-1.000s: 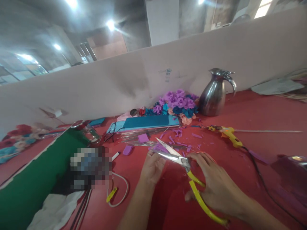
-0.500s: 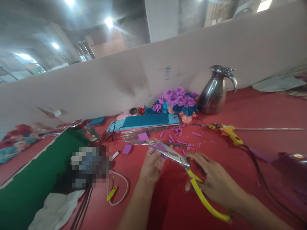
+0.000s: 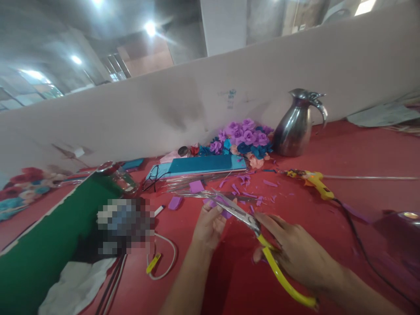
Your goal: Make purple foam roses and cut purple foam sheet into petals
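My right hand (image 3: 300,256) grips yellow-handled scissors (image 3: 262,245), whose metal blades point up and left. My left hand (image 3: 210,223) pinches a small purple foam piece (image 3: 219,204) right at the blades. Both hands hover low over the red table (image 3: 344,148). Purple foam scraps (image 3: 244,189) are scattered just beyond the blade tips.
A steel jug (image 3: 295,127) stands at the back by a cluster of purple and blue foam flowers (image 3: 244,140). A yellow glue gun (image 3: 316,183) with its black cord lies right. Teal foam sheets (image 3: 200,166), wire stems, a green roll (image 3: 55,236) and a white cable lie left.
The scissor blades have closed down onto the purple piece. Both hands shifted slightly lower and nearer to me.
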### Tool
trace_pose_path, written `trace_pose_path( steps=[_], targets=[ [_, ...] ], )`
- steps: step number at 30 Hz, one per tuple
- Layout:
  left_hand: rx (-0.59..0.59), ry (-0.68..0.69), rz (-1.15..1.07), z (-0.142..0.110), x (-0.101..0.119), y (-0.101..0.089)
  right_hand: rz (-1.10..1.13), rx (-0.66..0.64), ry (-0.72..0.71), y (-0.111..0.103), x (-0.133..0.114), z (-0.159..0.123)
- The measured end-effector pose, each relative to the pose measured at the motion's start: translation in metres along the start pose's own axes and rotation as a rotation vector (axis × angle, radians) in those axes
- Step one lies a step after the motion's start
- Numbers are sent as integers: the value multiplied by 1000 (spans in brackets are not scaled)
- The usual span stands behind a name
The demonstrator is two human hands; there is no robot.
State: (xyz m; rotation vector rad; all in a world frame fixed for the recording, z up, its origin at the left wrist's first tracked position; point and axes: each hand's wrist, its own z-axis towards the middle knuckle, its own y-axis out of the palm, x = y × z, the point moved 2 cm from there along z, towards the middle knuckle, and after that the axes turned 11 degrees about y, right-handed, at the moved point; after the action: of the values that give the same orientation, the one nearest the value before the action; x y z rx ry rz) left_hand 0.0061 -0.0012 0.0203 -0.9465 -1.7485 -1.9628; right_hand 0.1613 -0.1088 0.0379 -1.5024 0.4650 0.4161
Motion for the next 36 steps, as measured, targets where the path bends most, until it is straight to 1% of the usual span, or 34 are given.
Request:
trace_pose_path(
  steps=[7,20,23,26,29,33,36],
  targets=[
    [-1,-1,-3,-1,0,1,-20,-17,-8,-1,-2,-2],
    [14,-88,-24,-1,-3,0,-35,9,-22,6,9,-6],
    [52,-97,-9,0,-4,-1,-65,5,-1,9,11,-6],
    [129,-123,12,1,-7,-3,-62,2,20,11,15,-5],
    [166,-146,20,2,-10,-5,-65,31,39,11,17,-6],
    [144,-154,19,2,-11,-6,-100,35,47,9,17,-7],
    [105,-131,-18,2,-10,-6,-152,21,103,6,22,-5]
  ],
)
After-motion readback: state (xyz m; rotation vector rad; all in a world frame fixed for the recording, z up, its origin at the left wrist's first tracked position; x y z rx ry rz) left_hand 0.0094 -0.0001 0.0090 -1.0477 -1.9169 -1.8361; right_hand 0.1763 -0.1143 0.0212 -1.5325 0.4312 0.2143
